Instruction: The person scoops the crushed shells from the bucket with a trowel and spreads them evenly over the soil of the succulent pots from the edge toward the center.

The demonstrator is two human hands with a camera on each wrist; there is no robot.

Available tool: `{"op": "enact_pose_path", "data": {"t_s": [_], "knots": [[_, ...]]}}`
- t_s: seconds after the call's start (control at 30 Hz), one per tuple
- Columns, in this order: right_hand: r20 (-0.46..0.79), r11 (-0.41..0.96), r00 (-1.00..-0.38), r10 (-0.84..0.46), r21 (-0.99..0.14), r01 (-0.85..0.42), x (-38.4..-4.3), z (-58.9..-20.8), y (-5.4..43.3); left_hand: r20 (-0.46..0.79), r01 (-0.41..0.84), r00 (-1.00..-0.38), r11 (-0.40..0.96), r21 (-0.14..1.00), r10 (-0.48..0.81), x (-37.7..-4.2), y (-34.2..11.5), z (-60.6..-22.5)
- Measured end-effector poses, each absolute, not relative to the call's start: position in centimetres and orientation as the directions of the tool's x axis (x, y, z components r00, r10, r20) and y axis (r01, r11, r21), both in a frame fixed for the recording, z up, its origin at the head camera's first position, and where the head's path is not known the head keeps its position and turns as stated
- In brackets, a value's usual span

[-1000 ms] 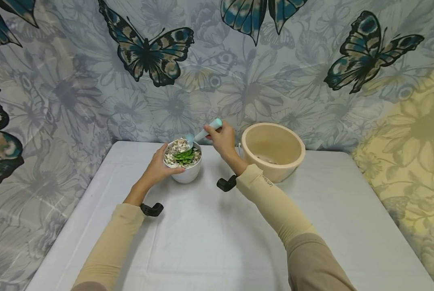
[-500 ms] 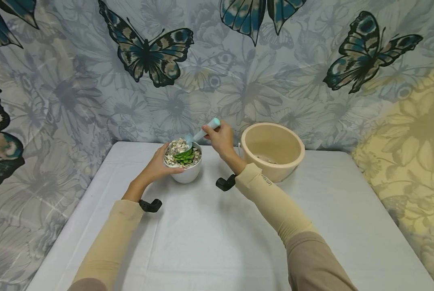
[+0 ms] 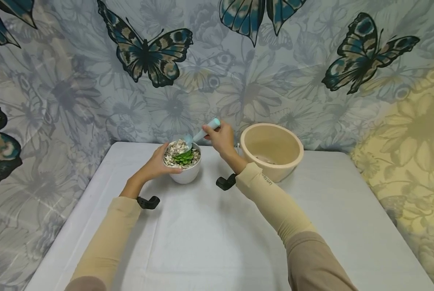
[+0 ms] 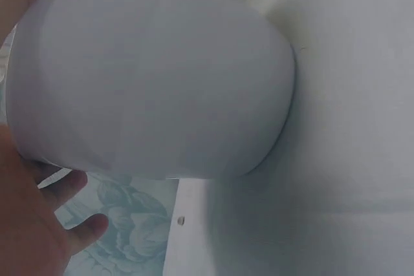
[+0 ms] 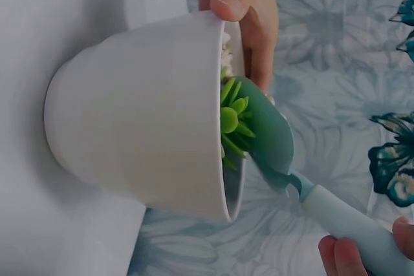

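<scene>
A white flowerpot [image 3: 186, 176] stands on the table with a green succulent [image 3: 184, 158] and pale pebbles [image 3: 175, 148] inside. My left hand [image 3: 157, 165] grips the pot at its left side, thumb on the near rim. In the left wrist view the pot wall [image 4: 155, 75] fills much of the picture. My right hand [image 3: 222, 139] holds a light blue garden trowel [image 3: 206, 130] by its handle, tilted down into the pot. The right wrist view has the trowel blade [image 5: 268, 130] beside the succulent's leaves at the pot's mouth; its tip is hidden there.
A large cream pot [image 3: 275, 169] stands to the right, close to my right forearm, with a few small bits on its bottom. A white cloth covers the table [image 3: 195, 238]. Behind it hangs a butterfly-patterned fabric [image 3: 176, 105].
My left wrist has shifted slightly to the left and up, still gripping the flowerpot. My right hand and the trowel have barely moved, the blade staying in the pot.
</scene>
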State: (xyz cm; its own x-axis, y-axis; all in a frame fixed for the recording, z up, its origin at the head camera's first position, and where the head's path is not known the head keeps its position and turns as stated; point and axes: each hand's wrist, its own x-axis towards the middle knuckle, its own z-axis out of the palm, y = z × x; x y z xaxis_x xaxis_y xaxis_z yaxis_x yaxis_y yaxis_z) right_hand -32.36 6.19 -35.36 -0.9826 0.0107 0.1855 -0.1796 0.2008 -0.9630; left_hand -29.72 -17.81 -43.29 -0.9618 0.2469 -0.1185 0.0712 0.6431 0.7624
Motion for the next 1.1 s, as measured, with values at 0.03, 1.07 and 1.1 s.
{"op": "enact_pose_path", "data": {"t_s": [0.03, 1.07, 1.1], "knots": [[0.184, 0.195, -0.983, 0.009, -0.964, -0.179, -32.4, -35.4, 6.2, -0.124, 0.073, -0.958, 0.641, 0.764, 0.257, -29.8, -17.9, -43.3], [0.162, 0.055, -0.986, 0.026, -0.986, -0.160, -32.5, -36.3, 5.5, -0.009, 0.074, -0.989, 0.560, 0.825, 0.145, -28.6, -17.0, -44.3], [0.157, 0.044, -0.987, 0.029, -0.987, -0.155, -32.5, -36.4, 5.4, -0.007, 0.067, -0.992, 0.567, 0.821, 0.127, -28.5, -16.8, -44.3]]}}
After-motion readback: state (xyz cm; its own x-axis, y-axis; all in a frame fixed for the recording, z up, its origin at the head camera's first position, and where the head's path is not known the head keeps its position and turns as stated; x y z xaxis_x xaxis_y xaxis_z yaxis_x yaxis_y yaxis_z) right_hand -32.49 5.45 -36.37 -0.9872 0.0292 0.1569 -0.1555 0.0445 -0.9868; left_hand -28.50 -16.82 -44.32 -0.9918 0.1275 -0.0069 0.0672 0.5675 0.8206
